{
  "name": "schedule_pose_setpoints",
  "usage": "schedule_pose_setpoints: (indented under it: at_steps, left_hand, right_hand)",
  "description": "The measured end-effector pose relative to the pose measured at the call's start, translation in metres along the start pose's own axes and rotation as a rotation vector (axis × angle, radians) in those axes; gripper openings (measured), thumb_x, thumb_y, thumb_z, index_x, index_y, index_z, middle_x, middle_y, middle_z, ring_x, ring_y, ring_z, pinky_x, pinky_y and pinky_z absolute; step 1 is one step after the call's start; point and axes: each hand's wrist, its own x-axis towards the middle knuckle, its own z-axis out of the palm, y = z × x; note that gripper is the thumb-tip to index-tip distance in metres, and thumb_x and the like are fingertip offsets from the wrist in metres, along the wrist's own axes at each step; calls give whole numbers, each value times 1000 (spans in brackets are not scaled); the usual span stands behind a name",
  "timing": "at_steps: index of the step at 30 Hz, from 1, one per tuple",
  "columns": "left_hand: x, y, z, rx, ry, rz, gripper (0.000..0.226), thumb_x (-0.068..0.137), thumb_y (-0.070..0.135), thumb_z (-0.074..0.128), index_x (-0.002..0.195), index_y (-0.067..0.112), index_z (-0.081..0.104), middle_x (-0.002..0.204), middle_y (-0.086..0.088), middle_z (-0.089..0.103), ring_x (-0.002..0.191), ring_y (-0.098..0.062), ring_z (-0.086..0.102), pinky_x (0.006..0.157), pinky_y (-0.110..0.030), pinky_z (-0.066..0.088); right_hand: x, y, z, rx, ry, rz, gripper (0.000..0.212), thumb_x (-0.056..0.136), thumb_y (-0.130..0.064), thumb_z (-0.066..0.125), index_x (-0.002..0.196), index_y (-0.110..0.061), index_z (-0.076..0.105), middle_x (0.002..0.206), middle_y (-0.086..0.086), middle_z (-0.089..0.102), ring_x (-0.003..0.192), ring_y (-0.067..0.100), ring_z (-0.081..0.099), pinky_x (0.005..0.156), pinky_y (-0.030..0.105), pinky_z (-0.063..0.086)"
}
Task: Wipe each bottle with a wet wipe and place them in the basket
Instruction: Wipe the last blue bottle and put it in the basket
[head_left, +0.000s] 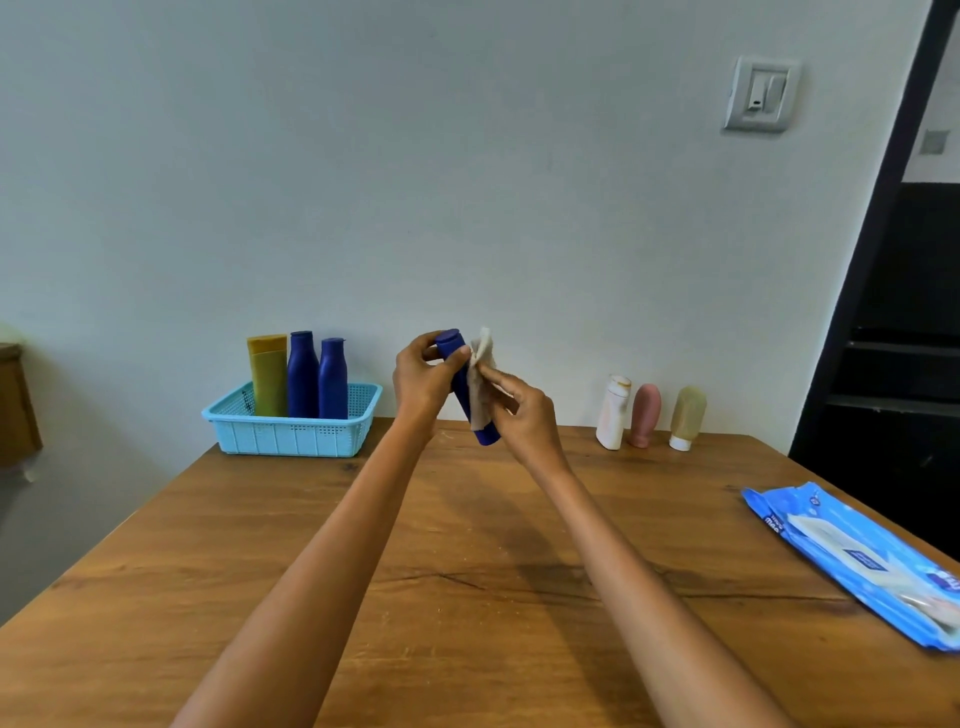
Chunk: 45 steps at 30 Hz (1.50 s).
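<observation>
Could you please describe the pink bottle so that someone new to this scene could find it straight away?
Look along the far edge of the wooden table, right of the hands, where three bottles stand against the wall. The pink bottle is the middle one, between a white bottle and a beige bottle.

A home room: wooden table (467, 571), wall switch (761, 94), toiletry bottles (644, 415).

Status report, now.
Left hand grips blue bottle. Right hand presses wipe on it. Basket holds three. Nothing blocking.
</observation>
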Motion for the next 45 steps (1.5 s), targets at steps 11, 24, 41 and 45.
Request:
schedule_pose_setpoints:
  at_steps: [11, 24, 41, 45]
  left_hand:
    - [1, 1, -5, -45, -66, -75, 37, 86, 12, 66, 120, 9, 54, 106, -8, 64, 98, -23, 63, 68, -28, 56]
    - [-6, 5, 7, -127, -40, -164, 37, 83, 14, 70, 117, 6, 60, 101, -15, 69, 88, -26, 69, 74, -40, 59]
    - [-6, 15, 3, -139, -153, -202, 42, 82, 14, 71, 120, 4, 57, 103, -15, 68, 91, -28, 67, 71, -33, 58]
    - [-10, 20, -2, -79, -290, -158, 35, 84, 10, 68, 117, 6, 58, 90, -6, 67, 80, -18, 66, 59, -23, 56]
  right_hand:
    - [5, 16, -9, -283, 222, 0, 17, 87, -21, 65, 99, -9, 67, 98, -1, 61, 80, 12, 60, 63, 17, 47]
    - [3, -6, 4, -146, 204, -207, 24, 89, -12, 60, 111, -15, 69, 110, -5, 68, 99, 2, 59, 82, 14, 48]
    - [11, -7, 0, -131, 216, -104, 29, 92, -18, 59, 120, -10, 63, 105, -2, 62, 89, 2, 56, 71, 1, 41]
    - [14, -5, -1, -74, 221, 1, 26, 96, -19, 53, 118, -10, 64, 110, 2, 64, 94, 6, 58, 72, 1, 40]
